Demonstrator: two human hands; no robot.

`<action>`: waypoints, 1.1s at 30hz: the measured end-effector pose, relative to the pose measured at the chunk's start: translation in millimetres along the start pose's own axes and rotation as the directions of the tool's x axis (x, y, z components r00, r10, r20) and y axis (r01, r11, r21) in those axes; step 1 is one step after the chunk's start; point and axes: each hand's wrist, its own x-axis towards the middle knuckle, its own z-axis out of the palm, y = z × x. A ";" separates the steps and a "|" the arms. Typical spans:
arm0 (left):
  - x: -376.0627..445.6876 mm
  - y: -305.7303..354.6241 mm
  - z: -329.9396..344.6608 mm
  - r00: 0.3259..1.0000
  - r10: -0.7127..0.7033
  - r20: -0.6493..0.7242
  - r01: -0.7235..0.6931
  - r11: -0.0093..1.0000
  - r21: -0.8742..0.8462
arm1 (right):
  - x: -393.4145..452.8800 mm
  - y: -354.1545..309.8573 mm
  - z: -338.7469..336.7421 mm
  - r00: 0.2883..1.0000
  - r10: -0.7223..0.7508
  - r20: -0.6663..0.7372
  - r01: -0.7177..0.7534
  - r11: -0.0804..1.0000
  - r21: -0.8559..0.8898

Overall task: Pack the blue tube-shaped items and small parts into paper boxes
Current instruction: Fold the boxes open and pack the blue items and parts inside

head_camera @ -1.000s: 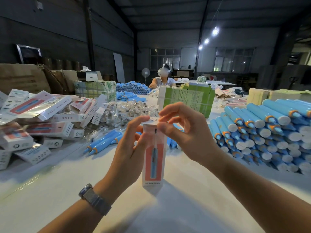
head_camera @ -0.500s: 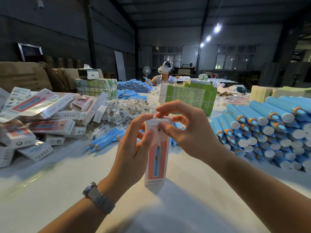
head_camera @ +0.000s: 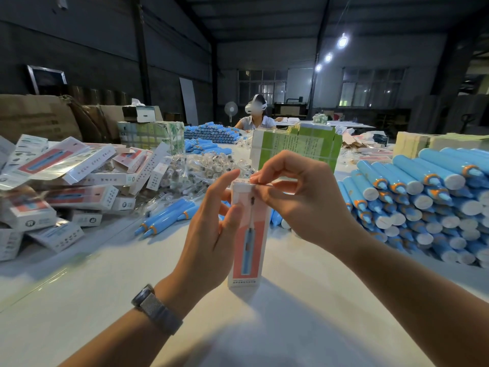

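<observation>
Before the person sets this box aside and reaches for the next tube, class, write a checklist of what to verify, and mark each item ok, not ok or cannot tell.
1. Paper box stands upright on the white table: ok.
2. Left hand steadies the box's side: ok.
3. Right hand presses the top flap down: ok.
4. Flap fully tucked in: cannot tell, fingers cover it.
5. Tube and small part inside the box: cannot tell, the box is opaque.
6. More blue tubes stacked to the right: ok.
</observation>
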 end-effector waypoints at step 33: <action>0.4 1.4 -2.4 0.999 0.040 0.012 -0.040 0.999 -0.026 | 4.2 -7.9 -7.0 0.999 0.043 0.030 -0.042 0.999 -0.005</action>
